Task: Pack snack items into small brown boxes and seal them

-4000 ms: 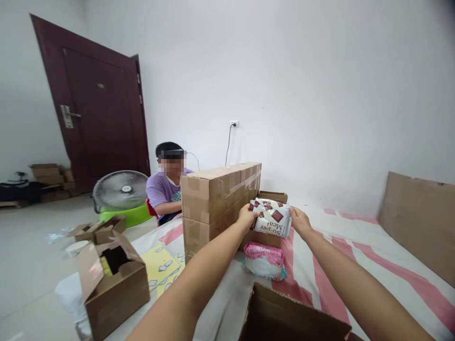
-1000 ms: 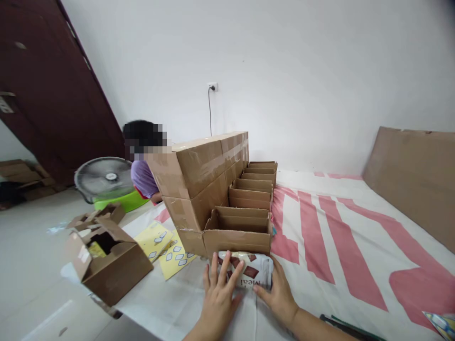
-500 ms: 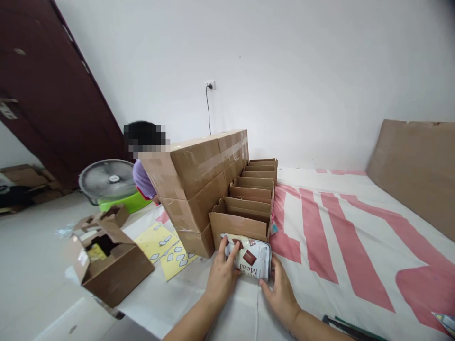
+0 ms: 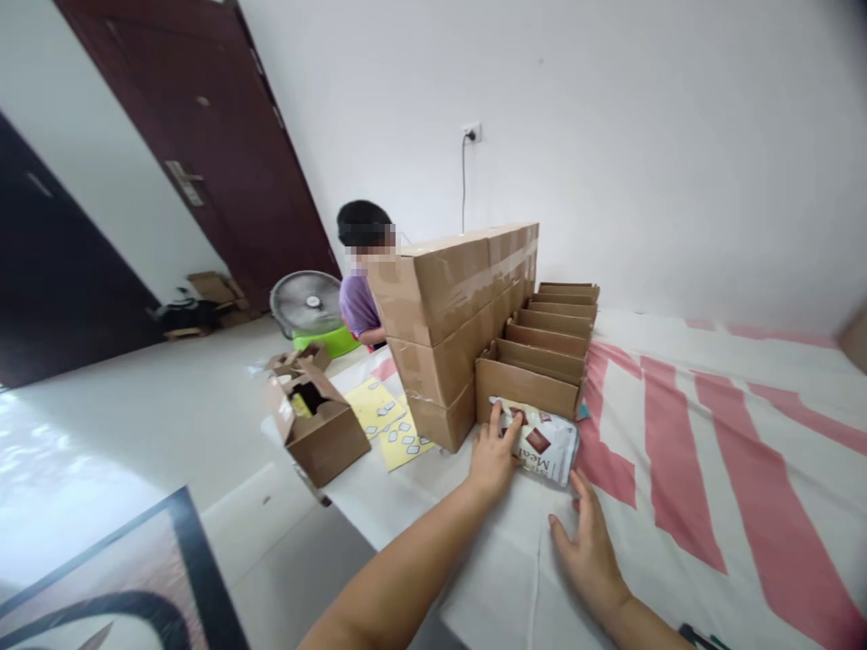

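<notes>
- Plain pale wall (image 4: 643,162) to the rear; white cloth (image 4: 515,560) with red print over the working surface
- Left hand (image 4: 494,465): fingers parted and bent, laid over the left end of the pouch (image 4: 545,444); cannot tell firm grip from light contact
- Right hand (image 4: 591,546): open, thumb well apart from forefinger, fingertips close to the pouch's lower right corner; cannot confirm touch
- Advised for steadying: keep left fingertips broad and light, to avoid creasing the film; support the opposite end with right thumb and forefinger during any shift, to prevent slewing
- Advised for alignment: turn by both ends together, square to the cardboard; press low rather than at the top edge, to limit tipping
- Pouch condition: white, glossy, printed with brown squares, lettering inverted to the wearer, "Meal" legible; right end with flat rim; judged soft and yielding
- Pouch location: on the cloth, just in front of the nearest open box (image 4: 525,388); cannot tell lying flat from leaning on the front wall
- Beyond: further open boxes (image 4: 548,338) in a row; alongside, to the left, stacked taped cartons (image 4: 447,338); then yellow sheets (image 4: 406,447) and small open carton (image 4: 329,442)
- Farthest out: co-worker in purple (image 4: 356,302), floor fan (image 4: 308,302), dark red door (image 4: 223,153)
</notes>
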`<state>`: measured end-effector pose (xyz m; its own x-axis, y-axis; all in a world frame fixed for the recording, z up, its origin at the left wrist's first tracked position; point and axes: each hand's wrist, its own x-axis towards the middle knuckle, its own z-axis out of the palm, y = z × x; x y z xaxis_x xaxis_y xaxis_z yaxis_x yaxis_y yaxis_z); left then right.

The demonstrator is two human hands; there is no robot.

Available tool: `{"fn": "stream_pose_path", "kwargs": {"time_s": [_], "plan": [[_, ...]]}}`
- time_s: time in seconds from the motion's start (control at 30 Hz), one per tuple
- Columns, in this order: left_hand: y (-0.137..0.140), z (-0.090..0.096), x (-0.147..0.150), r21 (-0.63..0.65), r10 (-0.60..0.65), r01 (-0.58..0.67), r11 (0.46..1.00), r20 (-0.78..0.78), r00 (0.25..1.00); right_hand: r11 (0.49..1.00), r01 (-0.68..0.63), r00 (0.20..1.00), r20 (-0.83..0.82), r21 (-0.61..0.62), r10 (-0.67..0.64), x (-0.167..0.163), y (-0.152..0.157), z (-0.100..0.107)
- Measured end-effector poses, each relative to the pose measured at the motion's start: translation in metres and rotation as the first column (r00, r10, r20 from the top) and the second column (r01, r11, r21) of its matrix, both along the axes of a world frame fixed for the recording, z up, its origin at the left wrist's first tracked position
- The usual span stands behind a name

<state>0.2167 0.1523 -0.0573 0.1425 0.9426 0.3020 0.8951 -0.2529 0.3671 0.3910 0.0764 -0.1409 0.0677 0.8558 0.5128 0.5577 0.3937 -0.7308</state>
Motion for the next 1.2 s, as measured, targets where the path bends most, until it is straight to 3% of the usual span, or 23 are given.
{"fn": "stream_pose_path", "kwargs": {"time_s": [0.2,0.33,0.47,0.57,0.67,0.77,0.83,0.87,0.93,1.03,1.13,1.2], "plan": [[0.015,-0.002,0.007,-0.043,-0.024,0.025,0.999,0.017,1.000,0.999,-0.030,1.000,-0.001,-0.031,0.030,0.002,-0.001,0.004],[-0.004,-0.003,-0.006,-0.040,-0.101,0.104,0.994,0.062,0.993,0.999,-0.024,0.999,0.030,-0.023,0.024,0.003,-0.001,0.005],[-0.046,-0.007,-0.048,0.078,-0.203,0.196,0.978,0.103,0.974,1.000,-0.014,0.999,0.051,-0.015,0.014,0.004,0.000,0.005],[-0.076,-0.001,-0.099,0.263,-0.117,0.093,0.960,0.075,0.990,1.000,-0.021,0.998,0.057,-0.004,0.021,0.004,0.000,0.005],[-0.095,0.021,-0.160,0.491,0.079,-0.070,0.868,0.001,0.997,1.000,-0.029,0.998,0.063,-0.007,0.030,0.004,0.000,0.006],[-0.100,0.051,-0.217,0.665,0.384,-0.335,0.667,0.078,0.920,0.999,-0.037,0.997,0.074,-0.022,0.039,0.004,0.000,0.006],[-0.096,0.067,-0.249,0.655,0.556,-0.518,0.550,0.176,0.812,0.999,-0.039,0.996,0.078,-0.024,0.040,0.005,0.001,0.005],[-0.093,0.071,-0.261,0.603,0.614,-0.585,0.542,0.191,0.766,0.999,-0.040,0.996,0.078,-0.021,0.041,0.005,0.001,0.005],[-0.085,0.074,-0.280,0.449,0.683,-0.658,0.605,0.133,0.718,0.999,-0.046,0.995,0.083,-0.013,0.047,0.005,0.001,0.004],[-0.076,0.069,-0.291,0.254,0.675,-0.646,0.720,-0.042,0.737,0.998,-0.054,0.993,0.100,-0.014,0.055,0.006,0.001,0.003],[-0.073,0.067,-0.287,0.222,0.650,-0.619,0.754,-0.111,0.752,0.998,-0.064,0.989,0.132,-0.028,0.067,0.006,0.000,0.003],[-0.074,0.076,-0.282,0.212,0.646,-0.614,0.761,-0.153,0.748,0.998,-0.064,0.985,0.160,-0.023,0.067,0.007,0.000,0.002]]}}
